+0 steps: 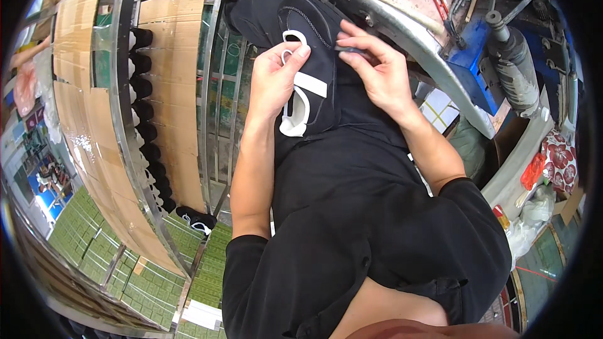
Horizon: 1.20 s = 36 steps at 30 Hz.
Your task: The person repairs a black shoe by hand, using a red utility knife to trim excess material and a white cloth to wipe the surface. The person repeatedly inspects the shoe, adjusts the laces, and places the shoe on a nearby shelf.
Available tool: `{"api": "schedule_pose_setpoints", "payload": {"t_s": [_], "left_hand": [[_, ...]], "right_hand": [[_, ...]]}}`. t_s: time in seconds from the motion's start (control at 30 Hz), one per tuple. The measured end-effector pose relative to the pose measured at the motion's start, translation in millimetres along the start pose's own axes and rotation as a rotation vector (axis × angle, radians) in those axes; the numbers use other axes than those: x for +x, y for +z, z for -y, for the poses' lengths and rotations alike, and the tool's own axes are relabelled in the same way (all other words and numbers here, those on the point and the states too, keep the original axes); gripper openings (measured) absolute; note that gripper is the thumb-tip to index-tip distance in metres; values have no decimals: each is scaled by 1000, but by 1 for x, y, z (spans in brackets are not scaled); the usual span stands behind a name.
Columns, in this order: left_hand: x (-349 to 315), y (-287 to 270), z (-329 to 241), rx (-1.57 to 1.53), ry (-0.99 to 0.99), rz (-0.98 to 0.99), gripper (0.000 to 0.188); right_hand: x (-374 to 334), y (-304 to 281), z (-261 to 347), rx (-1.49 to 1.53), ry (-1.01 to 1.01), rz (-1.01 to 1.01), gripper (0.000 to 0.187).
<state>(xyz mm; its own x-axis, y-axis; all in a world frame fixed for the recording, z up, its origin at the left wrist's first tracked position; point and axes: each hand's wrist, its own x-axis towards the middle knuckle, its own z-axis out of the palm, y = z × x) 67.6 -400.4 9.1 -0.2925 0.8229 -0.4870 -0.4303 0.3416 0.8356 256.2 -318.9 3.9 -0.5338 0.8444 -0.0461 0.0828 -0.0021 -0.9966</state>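
A shoe with white straps and edging (310, 85) lies over my lap, its dark parts hard to tell from my black clothing. My left hand (276, 75) is closed in a pinch on its white edging, near the upper loop. A curved row of pale stitching runs along a black piece (309, 20) just beyond my fingers. To the right, my right hand (377, 66) has thumb and fingers drawn together around a small, thin dark thing (347, 49), whose kind I cannot make out. That hand sits close beside the black piece.
At the left, a metal rack (129, 119) carries cardboard sheets (173, 88) and a row of black-and-white shoes (143, 81). A metal-edged bench (433, 56) curves along the upper right, with red-handled pliers (438, 3) on it and a grey cylinder (512, 66) alongside.
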Motion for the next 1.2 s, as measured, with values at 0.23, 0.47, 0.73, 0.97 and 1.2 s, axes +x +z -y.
{"api": "schedule_pose_setpoints", "payload": {"t_s": [0.23, 0.47, 0.73, 0.97, 1.2], "left_hand": [[1, 16, 14, 41, 108, -101, 22], [6, 24, 31, 135, 177, -205, 24], [2, 27, 31, 152, 195, -215, 24], [-1, 27, 34, 174, 179, -231, 24], [4, 22, 38, 68, 209, -203, 24]], "right_hand": [[12, 22, 11, -228, -66, -174, 23], [10, 32, 1, -483, -234, -122, 14], [8, 28, 26, -386, -107, -183, 13], [-5, 26, 18, -591, -169, -68, 16], [8, 34, 19, -535, -204, -93, 15]]}}
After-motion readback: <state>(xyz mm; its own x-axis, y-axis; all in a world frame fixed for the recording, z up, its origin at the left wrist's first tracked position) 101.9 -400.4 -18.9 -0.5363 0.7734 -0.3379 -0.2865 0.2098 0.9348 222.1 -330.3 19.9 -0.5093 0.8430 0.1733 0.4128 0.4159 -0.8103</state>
